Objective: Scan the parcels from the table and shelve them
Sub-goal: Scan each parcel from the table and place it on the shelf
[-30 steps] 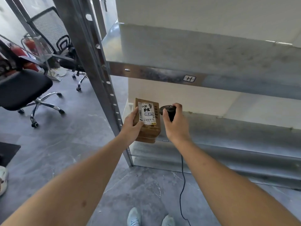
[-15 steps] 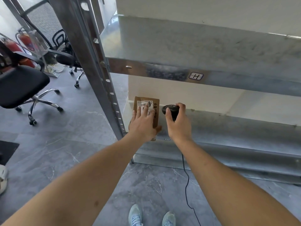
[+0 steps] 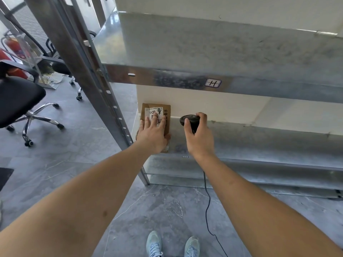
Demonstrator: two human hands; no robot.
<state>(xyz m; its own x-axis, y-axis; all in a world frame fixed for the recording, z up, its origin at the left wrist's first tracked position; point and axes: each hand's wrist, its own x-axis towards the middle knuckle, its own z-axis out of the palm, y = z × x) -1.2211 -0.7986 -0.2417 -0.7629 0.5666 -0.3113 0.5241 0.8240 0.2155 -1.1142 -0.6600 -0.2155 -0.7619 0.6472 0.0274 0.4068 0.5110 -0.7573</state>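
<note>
Left hand [image 3: 152, 135] flat on parcel [image 3: 161, 108]

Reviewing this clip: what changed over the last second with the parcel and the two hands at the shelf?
The brown parcel went from held up in front of the shelf to lying flat on the lower shelf, pushed toward the back wall. The left hand released its grip and now rests flat on the parcel. The right hand still grips the black scanner.
</note>
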